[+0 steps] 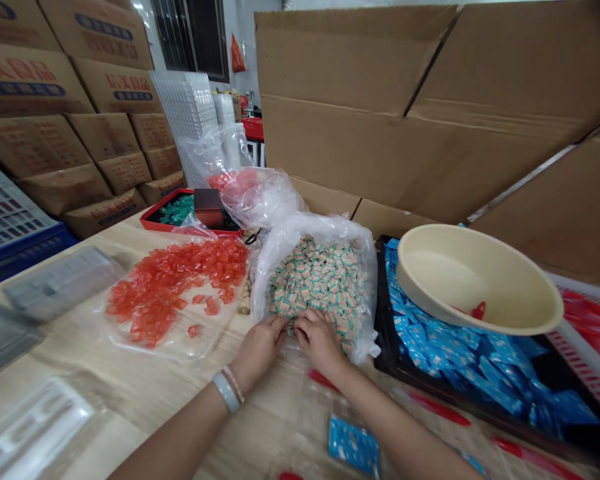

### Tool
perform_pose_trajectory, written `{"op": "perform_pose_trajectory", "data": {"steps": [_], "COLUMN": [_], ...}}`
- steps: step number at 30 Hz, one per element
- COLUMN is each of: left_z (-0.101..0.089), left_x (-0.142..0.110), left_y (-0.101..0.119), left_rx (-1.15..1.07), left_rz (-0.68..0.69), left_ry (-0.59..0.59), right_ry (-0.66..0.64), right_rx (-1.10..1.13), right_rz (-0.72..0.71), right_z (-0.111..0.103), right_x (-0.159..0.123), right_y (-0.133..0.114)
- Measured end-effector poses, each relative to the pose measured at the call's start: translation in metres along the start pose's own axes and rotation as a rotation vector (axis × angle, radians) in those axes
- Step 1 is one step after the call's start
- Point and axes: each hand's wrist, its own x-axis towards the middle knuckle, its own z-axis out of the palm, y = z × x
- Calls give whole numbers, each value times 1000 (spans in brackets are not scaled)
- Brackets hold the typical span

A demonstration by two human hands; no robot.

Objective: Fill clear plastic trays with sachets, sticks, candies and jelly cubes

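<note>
My left hand [261, 345] and my right hand [321, 339] meet at the near edge of a box lined with clear plastic [266, 267]. The box is filled with small flat green, white and pinkish pieces [317, 273]. Both hands have their fingers bent and pinched together, fingertips close to each other over the nearest pieces. Whatever lies between the fingertips is too small and too hidden to name. A bracelet and a pale band [226, 392] circle my left wrist. Below my right forearm a blue printed packet [353, 445] lies on the table.
Red translucent pieces [180, 280] are spread on a plastic sheet at left. A red tray [153, 221] with green pieces stands behind. At right, a cream basin [480, 273] rests over a black tray of blue packets [440, 347]. Cardboard [350, 133] walls the back.
</note>
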Motion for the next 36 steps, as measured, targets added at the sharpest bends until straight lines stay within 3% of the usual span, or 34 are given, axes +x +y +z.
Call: {"op": "perform_pose_trajectory", "data": {"steps": [4, 9, 13, 18, 22, 29, 33, 36], "left_z": [-4, -6, -3, -6, -13, -8, -6, -8], "left_x": [3, 6, 8, 12, 10, 3, 2, 3], "left_y": [1, 4, 6, 0, -10, -6, -5, -8], "left_rx": [7, 164, 250, 45, -70, -65, -91, -118], "left_rz": [33, 65, 100, -32, -107, -57, -22, 33], "left_ry": [-60, -143, -190, -62, 28, -14, -27, -58], "right_ry": [16, 39, -25, -142, -156, -102, -131, -155], "right_rx": [49, 18, -43, -157, -199, 42, 246, 241], "right_rz": [-7, 87, 75, -20, -17, 51, -28, -83], "right_z": [0, -9, -16, -17, -19, -14, -6, -2], "right_x": [0, -2, -4, 1, 2, 0, 6, 11], "right_y": [-1, 9, 16, 7, 1, 1, -2, -7]}}
